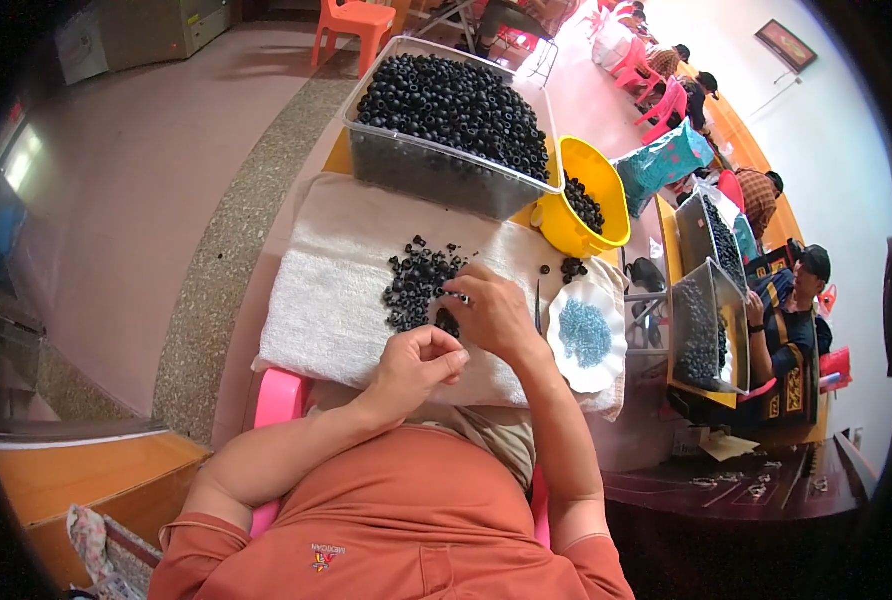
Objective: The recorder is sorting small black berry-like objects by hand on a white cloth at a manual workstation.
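Observation:
On a white towel (316, 310) in front of me lies a loose pile of small black ring-shaped parts (416, 285). My right hand (496, 312) reaches over the right side of this pile, its fingers bent down among the parts; what they grip is too small to make out. Close to the pile's near edge, my left hand (416, 368) is closed, thumb against the fingers, and anything inside is hidden. Right of my right hand sits a white scalloped dish (608, 372) of tiny blue pieces (585, 334). A thin dark tool (538, 305) lies beside the dish.
Beyond the towel stands a clear plastic bin (406, 165) heaped with black parts. A yellow bucket (566, 232) beside it holds more. At right, a person in a dark cap (814, 262) sits by other clear bins (701, 320). An orange stool (358, 22) stands behind.

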A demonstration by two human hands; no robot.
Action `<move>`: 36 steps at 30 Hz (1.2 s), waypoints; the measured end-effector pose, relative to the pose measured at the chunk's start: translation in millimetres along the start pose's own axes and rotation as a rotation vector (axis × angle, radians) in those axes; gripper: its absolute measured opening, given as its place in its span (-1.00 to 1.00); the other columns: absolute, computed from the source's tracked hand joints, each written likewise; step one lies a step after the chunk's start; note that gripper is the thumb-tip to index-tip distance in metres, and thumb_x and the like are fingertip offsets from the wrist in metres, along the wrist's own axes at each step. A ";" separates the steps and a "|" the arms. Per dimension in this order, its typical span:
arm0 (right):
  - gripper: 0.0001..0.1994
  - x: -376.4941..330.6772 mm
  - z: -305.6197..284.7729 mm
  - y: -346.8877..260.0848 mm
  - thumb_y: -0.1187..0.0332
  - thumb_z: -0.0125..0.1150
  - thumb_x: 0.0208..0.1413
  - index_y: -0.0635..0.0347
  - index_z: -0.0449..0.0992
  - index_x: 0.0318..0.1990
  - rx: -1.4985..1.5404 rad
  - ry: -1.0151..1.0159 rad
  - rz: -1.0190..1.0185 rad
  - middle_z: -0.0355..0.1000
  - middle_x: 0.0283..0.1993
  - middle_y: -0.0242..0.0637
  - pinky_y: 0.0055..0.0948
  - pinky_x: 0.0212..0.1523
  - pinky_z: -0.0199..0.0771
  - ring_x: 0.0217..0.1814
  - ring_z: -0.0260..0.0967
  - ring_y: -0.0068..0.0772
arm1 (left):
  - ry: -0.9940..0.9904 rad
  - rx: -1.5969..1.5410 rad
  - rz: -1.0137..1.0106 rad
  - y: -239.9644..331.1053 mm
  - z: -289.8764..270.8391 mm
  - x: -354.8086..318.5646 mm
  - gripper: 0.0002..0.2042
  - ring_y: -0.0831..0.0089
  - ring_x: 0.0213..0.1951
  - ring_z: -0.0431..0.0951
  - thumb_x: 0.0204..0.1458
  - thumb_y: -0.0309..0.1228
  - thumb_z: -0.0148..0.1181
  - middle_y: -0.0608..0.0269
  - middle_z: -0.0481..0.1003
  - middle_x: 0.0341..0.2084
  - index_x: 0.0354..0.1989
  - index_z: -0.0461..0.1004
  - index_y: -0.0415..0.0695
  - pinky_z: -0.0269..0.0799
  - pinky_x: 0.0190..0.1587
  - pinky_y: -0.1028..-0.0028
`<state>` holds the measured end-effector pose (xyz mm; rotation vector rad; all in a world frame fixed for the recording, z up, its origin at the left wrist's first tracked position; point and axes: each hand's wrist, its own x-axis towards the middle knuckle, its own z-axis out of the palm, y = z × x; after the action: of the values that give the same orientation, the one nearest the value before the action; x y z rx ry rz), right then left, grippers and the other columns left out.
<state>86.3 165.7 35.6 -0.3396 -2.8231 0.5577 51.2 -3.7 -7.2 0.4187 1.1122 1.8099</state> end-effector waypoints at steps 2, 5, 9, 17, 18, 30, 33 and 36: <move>-0.80 2.5 7.0 -4.9 0.28 0.29 0.01 0.14 0.64 -0.23 -0.044 -0.032 -0.052 0.53 -0.17 -0.23 -0.23 -0.14 0.50 -0.19 0.51 -0.08 | 0.008 -0.001 0.006 2.3 1.4 0.1 -0.94 0.62 -0.37 0.50 0.12 -0.52 0.21 0.33 0.52 -0.40 -0.27 0.48 -0.22 0.49 -0.27 0.58; -0.77 5.9 8.5 -10.3 0.26 0.24 0.02 0.15 0.64 -0.22 -0.083 -0.065 0.005 0.53 -0.17 -0.19 -0.20 -0.13 0.49 -0.17 0.50 -0.05 | 0.018 -0.015 0.017 3.7 1.0 -0.2 -0.94 0.62 -0.37 0.50 0.13 -0.52 0.21 0.33 0.52 -0.40 -0.27 0.48 -0.21 0.49 -0.27 0.58; -0.75 10.9 6.6 -17.7 0.25 0.20 0.02 0.15 0.65 -0.20 -0.147 -0.121 0.078 0.53 -0.15 -0.15 -0.17 -0.12 0.48 -0.14 0.50 -0.02 | 0.036 -0.019 0.017 5.0 1.0 -1.5 -0.94 0.61 -0.38 0.50 0.12 -0.52 0.21 0.33 0.52 -0.41 -0.27 0.48 -0.21 0.50 -0.27 0.57; -0.75 24.2 6.9 -19.2 0.28 0.20 -0.13 0.19 0.64 -0.31 -0.211 -0.201 0.148 0.55 -0.36 -0.01 -0.11 -0.21 0.50 -0.27 0.52 0.05 | 0.046 -0.001 0.015 5.3 1.2 -0.4 -0.93 0.60 -0.40 0.50 0.12 -0.51 0.22 0.32 0.52 -0.42 -0.28 0.48 -0.21 0.49 -0.29 0.57; -0.75 24.5 6.3 -19.7 0.28 0.20 -0.13 0.19 0.64 -0.31 -0.212 -0.200 0.148 0.55 -0.36 -0.01 -0.11 -0.21 0.50 -0.27 0.52 0.05 | 0.044 -0.006 0.020 5.1 0.9 -0.1 -0.93 0.60 -0.40 0.50 0.12 -0.51 0.22 0.32 0.52 -0.42 -0.28 0.48 -0.21 0.48 -0.28 0.57; -0.79 1.2 -3.9 -8.9 0.39 0.26 -0.14 0.24 0.62 -0.29 0.136 0.028 0.032 0.51 -0.38 -0.08 -0.33 -0.31 0.49 -0.39 0.49 -0.19 | 0.106 -0.067 0.020 8.3 -0.5 1.0 -0.94 0.59 -0.39 0.52 0.13 -0.51 0.21 0.32 0.52 -0.42 -0.27 0.47 -0.19 0.50 -0.30 0.55; -0.79 -13.6 -8.1 -0.3 0.49 0.27 -0.11 0.29 0.61 -0.25 0.414 0.032 0.023 0.50 -0.37 -0.24 -0.53 -0.36 0.43 -0.42 0.42 -0.50 | 0.127 -0.088 0.037 7.0 1.2 2.0 -0.90 0.59 -0.38 0.52 0.14 -0.47 0.21 0.31 0.52 -0.40 -0.22 0.46 -0.18 0.51 -0.29 0.54; -0.81 -30.7 -12.9 -2.6 0.56 0.27 0.03 0.34 0.56 -0.17 0.721 -0.072 0.120 0.45 -0.28 -0.40 -0.64 -0.32 0.38 -0.33 0.36 -0.68 | 0.142 -0.117 0.046 6.8 0.6 2.5 -0.87 0.58 -0.35 0.53 0.16 -0.45 0.20 0.31 0.52 -0.36 -0.17 0.44 -0.17 0.53 -0.25 0.52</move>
<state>118.5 159.4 42.3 -0.3409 -2.4487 1.5593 46.7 -2.2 -1.7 0.2517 1.0939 1.9585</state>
